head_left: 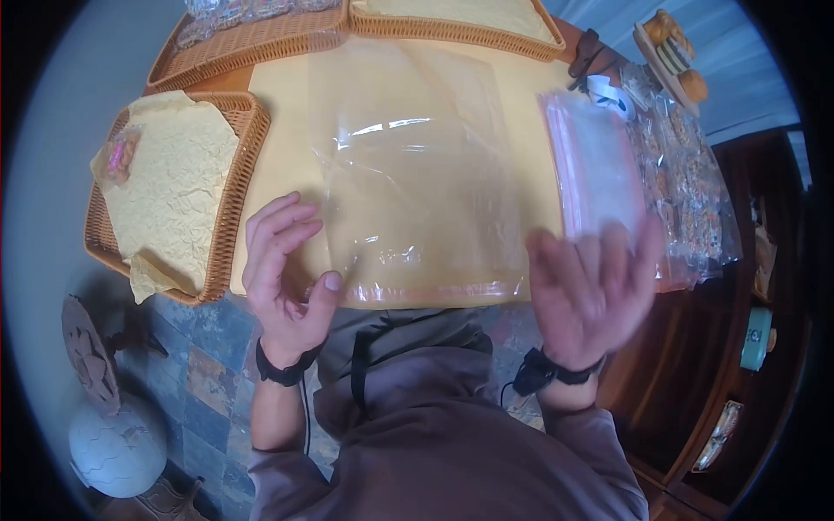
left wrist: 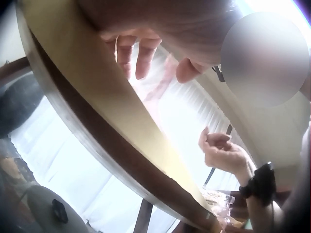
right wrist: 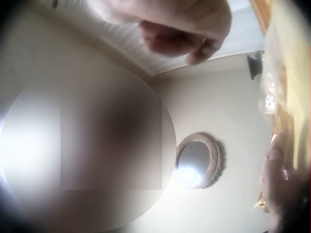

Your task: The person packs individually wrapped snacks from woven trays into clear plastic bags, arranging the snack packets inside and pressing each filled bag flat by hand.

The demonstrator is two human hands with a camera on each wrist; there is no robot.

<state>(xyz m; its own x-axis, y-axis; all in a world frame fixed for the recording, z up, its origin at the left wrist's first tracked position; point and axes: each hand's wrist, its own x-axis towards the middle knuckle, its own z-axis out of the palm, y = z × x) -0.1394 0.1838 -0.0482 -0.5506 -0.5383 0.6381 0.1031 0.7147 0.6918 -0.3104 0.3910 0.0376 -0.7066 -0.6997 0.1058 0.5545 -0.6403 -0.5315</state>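
A large clear plastic bag (head_left: 417, 174) lies flat on the yellow table covering, its lower edge near the table's front edge. The left hand (head_left: 287, 269) is beside the bag's lower left corner, fingers loosely bent and thumb apart, holding nothing. Over the bag's lower right side and the stack of clear bags (head_left: 599, 165), the right hand (head_left: 595, 291) is raised, blurred, with nothing in it. In the left wrist view the left hand's fingers (left wrist: 143, 58) hang relaxed, and the right hand (left wrist: 226, 153) is lifted. The right wrist view shows the right hand (right wrist: 180, 29) with bent fingers.
A wicker tray (head_left: 234, 200) with crumpled paper and a small packet stands at the left. Two more trays are along the back. Filled clear packets (head_left: 686, 191) lie at the right, beside a white roll (head_left: 611, 95) and a board of breads (head_left: 671, 56).
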